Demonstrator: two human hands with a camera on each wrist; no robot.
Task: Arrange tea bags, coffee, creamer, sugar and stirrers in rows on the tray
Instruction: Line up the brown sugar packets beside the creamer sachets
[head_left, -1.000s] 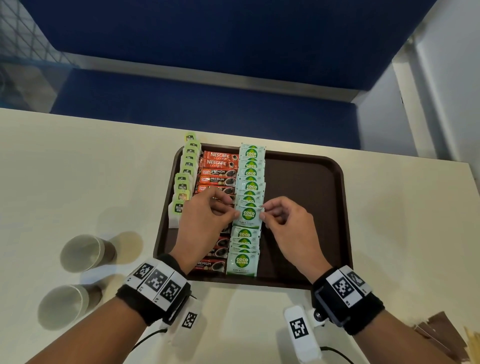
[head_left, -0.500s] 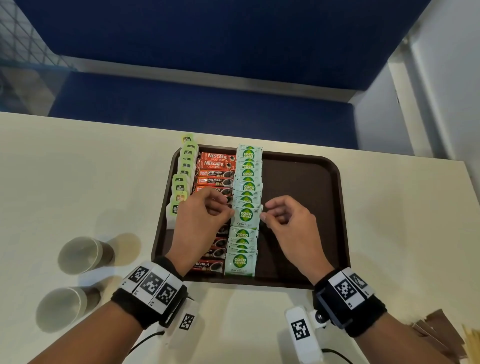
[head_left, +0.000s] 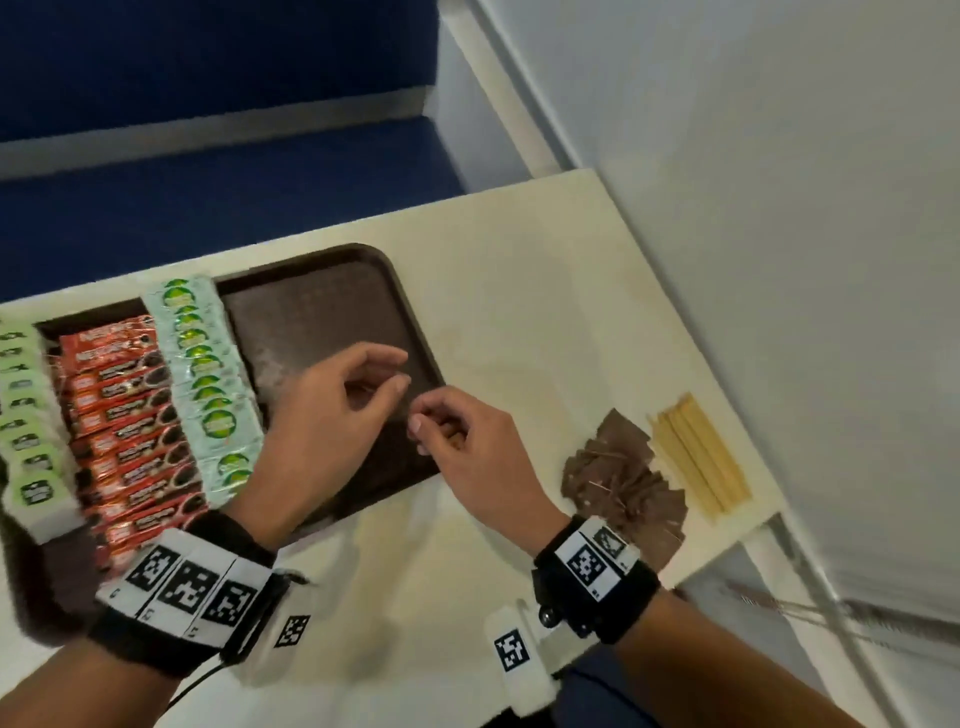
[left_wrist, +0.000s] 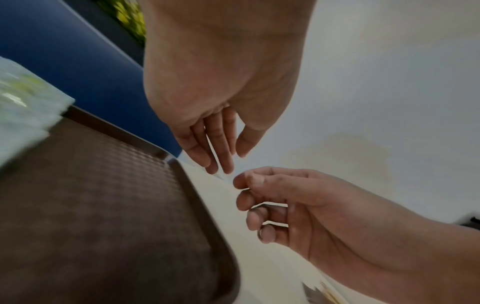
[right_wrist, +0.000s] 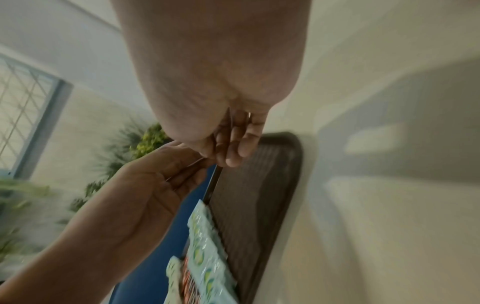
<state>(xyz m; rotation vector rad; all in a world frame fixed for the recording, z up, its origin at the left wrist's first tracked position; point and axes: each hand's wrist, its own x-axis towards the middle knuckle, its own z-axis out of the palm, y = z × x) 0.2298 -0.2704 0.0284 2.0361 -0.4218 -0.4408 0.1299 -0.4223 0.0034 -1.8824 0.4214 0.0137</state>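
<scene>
Both hands hang over the bare right half of the tray, fingertips nearly meeting, and neither holds anything. The left hand has its fingers loosely bent with the thumb close under them, a small gap between. The right hand is curled a little more, thumb tip near the forefinger, nothing pinched; it sits at the tray's right edge. From the left wrist view the left fingers point down, slack and together.

The tray is dark brown plastic with a woven grain and rounded corners, lying on a smooth cream table. On its left half stand 3 rows of overlapping packets. The creamer sachets are pale glossy squares with a round green and yellow badge; the wording is too blurred to read. Beside them, touching, run red coffee sticks with dark cups printed on them, lettering smeared. At the far left are white and light green tea bags with small dark labels.

Off the tray, to the right on the table, lies a loose heap of brown paper sugar packets, and just beyond it a bundle of flat pale wooden stirrers, near the table's edge.
</scene>
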